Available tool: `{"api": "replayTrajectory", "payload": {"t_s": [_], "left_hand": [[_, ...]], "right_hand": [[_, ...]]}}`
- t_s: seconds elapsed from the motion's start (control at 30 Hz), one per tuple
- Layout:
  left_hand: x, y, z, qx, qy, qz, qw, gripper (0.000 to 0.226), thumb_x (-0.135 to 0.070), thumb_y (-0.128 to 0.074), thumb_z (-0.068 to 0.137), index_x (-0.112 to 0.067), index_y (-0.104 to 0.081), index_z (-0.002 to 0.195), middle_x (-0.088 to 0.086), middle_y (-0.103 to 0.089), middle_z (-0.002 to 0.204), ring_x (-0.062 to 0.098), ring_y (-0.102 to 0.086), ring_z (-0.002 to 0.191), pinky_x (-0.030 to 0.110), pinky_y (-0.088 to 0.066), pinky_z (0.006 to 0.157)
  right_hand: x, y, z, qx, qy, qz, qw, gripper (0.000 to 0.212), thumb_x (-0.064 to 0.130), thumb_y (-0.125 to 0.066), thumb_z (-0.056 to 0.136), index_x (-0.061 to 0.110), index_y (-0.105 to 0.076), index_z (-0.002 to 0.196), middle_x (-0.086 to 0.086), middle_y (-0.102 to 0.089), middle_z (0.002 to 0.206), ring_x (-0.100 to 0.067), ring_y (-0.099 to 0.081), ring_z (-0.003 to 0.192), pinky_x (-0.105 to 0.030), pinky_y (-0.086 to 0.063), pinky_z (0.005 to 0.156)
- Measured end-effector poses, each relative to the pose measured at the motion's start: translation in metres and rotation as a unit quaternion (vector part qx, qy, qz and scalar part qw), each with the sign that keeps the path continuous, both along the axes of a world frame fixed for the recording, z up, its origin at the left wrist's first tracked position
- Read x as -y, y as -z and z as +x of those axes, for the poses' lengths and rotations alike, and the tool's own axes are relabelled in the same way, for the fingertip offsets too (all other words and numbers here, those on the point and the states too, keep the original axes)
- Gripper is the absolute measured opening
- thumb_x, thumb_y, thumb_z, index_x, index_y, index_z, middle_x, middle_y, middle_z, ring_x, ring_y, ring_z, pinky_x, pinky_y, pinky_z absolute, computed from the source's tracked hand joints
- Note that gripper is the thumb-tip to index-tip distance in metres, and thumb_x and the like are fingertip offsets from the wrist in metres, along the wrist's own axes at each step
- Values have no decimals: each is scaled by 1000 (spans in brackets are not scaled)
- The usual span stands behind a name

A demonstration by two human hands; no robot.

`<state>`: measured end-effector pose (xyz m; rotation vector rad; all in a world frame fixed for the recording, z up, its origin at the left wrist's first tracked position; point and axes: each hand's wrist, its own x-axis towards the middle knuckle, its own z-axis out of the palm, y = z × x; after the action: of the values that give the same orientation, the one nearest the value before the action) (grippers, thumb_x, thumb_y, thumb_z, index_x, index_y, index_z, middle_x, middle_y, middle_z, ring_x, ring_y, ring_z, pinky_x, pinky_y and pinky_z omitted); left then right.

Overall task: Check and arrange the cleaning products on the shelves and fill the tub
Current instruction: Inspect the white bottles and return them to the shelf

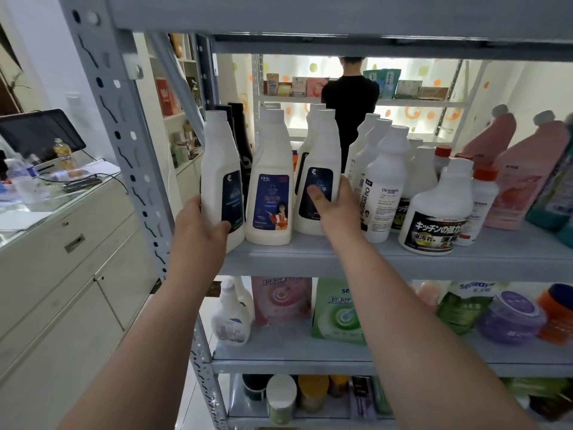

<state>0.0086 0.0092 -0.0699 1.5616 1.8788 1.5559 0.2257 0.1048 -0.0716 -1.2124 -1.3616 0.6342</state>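
Note:
On the grey middle shelf [310, 259] stand several white cleaner bottles with dark blue labels. My left hand [201, 225] grips the leftmost white bottle [218, 156] low on its side, at the shelf's left end. My right hand [335, 209] holds another white bottle [321, 144], thumb on its dark label and fingers round its right side. Between the two stands a third white bottle [271, 169] with a brighter blue label, untouched. No tub is in view.
Right of my hands stand more white spray bottles [384, 187], a kitchen cleaner bottle [434, 218] and pink bottles [521, 169]. The lower shelf [294, 355] holds refill pouches and jars. A perforated upright [124, 119] and a counter [62, 231] are left. A person in black [350, 100] stands behind the shelf.

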Motion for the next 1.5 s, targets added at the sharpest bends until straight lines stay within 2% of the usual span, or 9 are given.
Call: {"api": "replayTrajectory", "payload": {"t_s": [0.1,0.23,0.37,0.53,0.63,0.73,1.1,1.33,1.5], "left_hand": [[5,7,-8,0,7,12,1000,32,-14,-67,93,-24,-50,119,-1,-59,115,24,-59,107,40,-51,85],[28,17,-10,47,42,32,998,45,-8,-64,95,-24,-51,135,-5,-65,121,10,-66,103,13,-53,72],[44,27,6,60,121,34,990,50,-2,-62,95,-31,-51,134,-6,-70,116,11,-70,104,40,-60,81],[40,23,47,37,183,33,982,56,1,-63,94,-38,-48,132,-11,-71,114,2,-68,103,16,-54,81],[30,21,68,36,200,33,979,50,-16,-63,91,-38,-49,133,-6,-70,118,10,-67,108,33,-56,90],[18,18,87,31,206,40,977,57,-25,-61,84,-33,-47,139,-2,-64,127,18,-62,118,47,-53,100],[-21,22,133,76,225,28,971,59,-10,-61,94,-28,-44,147,-5,-59,136,16,-57,125,46,-49,108],[-32,21,142,-57,185,85,977,89,12,-47,91,-33,-17,161,-2,-35,155,15,-32,143,17,-26,115],[-40,38,153,-340,93,243,904,69,0,-50,89,-29,-43,151,18,-19,162,46,-19,150,62,-25,119]], "right_hand": [[-5,-3,-3,12,3,-2,1000,44,47,-69,92,34,-54,131,4,-64,117,-16,-60,108,-34,-53,92],[-5,-7,-1,24,-6,-2,1000,46,31,-64,101,26,-49,144,15,-60,114,1,-54,96,-6,-38,73],[9,1,1,73,-7,-35,997,42,23,-61,103,20,-49,143,6,-61,123,-8,-49,107,-25,-41,93],[43,17,18,285,-27,-67,956,45,23,-51,105,20,-44,149,-8,-54,138,-25,-52,125,-43,-46,107],[64,37,37,427,-18,-34,903,42,34,-43,104,14,-58,138,-14,-61,127,-34,-57,119,-43,-50,97],[85,60,57,442,18,61,895,40,30,-47,98,6,-70,120,-14,-68,111,-35,-63,99,-44,-55,87],[97,70,97,433,79,111,891,38,21,-66,89,11,-67,126,-6,-63,118,-29,-56,117,-48,-45,106],[101,67,95,404,93,58,908,44,35,-57,95,14,-61,133,-9,-52,129,-27,-48,125,-38,-39,112],[99,65,87,324,112,48,938,59,30,-62,97,12,-40,149,-13,-35,155,-32,-38,142,-46,-40,116]]}}
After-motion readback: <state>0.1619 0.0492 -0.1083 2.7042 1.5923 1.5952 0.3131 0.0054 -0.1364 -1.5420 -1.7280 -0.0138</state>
